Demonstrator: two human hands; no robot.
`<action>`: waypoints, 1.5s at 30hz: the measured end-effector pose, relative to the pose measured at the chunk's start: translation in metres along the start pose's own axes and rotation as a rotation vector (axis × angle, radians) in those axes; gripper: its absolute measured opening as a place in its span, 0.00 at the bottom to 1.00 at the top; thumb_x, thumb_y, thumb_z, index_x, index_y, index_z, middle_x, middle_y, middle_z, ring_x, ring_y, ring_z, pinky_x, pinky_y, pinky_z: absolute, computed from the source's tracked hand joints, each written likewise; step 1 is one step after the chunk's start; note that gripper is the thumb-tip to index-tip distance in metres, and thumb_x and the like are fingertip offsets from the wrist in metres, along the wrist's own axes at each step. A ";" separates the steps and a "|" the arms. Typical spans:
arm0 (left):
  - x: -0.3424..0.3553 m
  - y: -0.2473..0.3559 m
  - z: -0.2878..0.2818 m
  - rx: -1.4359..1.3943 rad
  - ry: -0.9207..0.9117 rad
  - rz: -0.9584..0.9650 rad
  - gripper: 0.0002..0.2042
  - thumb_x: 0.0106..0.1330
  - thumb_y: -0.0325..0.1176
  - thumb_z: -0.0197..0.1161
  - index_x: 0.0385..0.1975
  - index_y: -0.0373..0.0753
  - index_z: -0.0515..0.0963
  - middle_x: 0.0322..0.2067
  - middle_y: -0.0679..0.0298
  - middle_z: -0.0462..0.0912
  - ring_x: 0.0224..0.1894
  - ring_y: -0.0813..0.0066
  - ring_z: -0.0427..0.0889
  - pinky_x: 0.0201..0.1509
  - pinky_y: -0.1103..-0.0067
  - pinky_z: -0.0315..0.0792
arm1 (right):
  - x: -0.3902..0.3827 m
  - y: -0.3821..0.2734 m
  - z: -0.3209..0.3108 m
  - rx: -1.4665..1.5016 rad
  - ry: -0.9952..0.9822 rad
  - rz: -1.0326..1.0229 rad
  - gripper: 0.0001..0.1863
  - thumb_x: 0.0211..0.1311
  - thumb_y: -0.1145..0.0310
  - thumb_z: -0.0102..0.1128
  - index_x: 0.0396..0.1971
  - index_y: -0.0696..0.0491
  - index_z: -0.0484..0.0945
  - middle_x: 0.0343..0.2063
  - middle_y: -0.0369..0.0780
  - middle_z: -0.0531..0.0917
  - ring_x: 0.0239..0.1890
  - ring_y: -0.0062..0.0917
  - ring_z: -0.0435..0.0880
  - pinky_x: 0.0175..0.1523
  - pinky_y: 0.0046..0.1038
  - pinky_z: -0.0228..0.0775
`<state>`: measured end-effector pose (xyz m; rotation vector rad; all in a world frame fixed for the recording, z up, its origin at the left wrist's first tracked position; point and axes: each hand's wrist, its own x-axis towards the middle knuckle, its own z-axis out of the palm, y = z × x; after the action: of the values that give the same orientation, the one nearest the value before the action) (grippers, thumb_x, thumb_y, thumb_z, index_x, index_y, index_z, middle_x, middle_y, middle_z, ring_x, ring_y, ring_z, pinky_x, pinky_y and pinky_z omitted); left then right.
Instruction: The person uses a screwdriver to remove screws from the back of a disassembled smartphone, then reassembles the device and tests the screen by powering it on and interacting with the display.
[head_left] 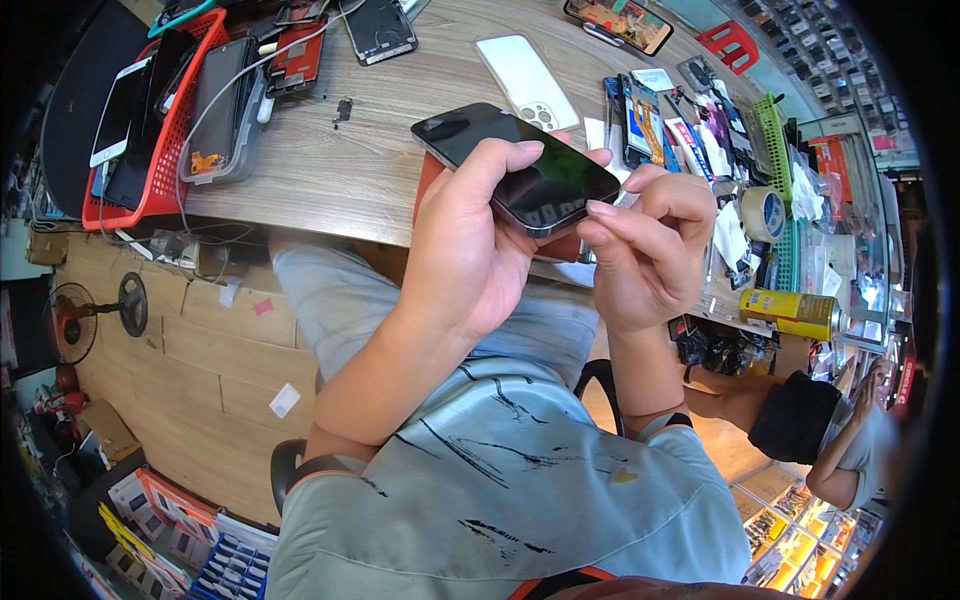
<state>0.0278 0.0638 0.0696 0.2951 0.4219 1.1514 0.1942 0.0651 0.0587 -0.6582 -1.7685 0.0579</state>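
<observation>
A black smartphone (520,170) lies tilted in my left hand (470,230), its dark glossy screen facing up. My left thumb rests over the screen while the other fingers curl round behind it. At the phone's near right corner is my right hand (655,245), its thumb and fingertips bent together in a pinch by the edge. Whatever sits between those fingertips is too small or hidden to make out. Under the phone, part of a reddish-brown pad (428,185) shows on the wooden table (300,150). Just beyond lies a pale phone case (525,75) with camera holes.
A red basket (185,120) and a clear plastic box (240,150) with phones stand at the left. Opened phones, tubes, tape (763,214) and a yellow can (790,313) crowd the right side. Another phone (620,22) with a lit screen stands at the back. Someone sits at far right.
</observation>
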 end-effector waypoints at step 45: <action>-0.011 -0.012 0.019 -0.111 0.018 0.016 0.13 0.74 0.32 0.57 0.50 0.29 0.79 0.45 0.52 0.88 0.45 0.70 0.89 0.50 0.75 0.84 | -0.009 -0.007 -0.017 0.038 0.014 0.011 0.18 0.44 0.65 0.84 0.40 0.46 0.93 0.33 0.30 0.71 0.39 0.25 0.70 0.52 0.32 0.70</action>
<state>0.0425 0.0483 0.0827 0.1920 0.3707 1.1895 0.2077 0.0500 0.0584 -0.6397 -1.7459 0.0936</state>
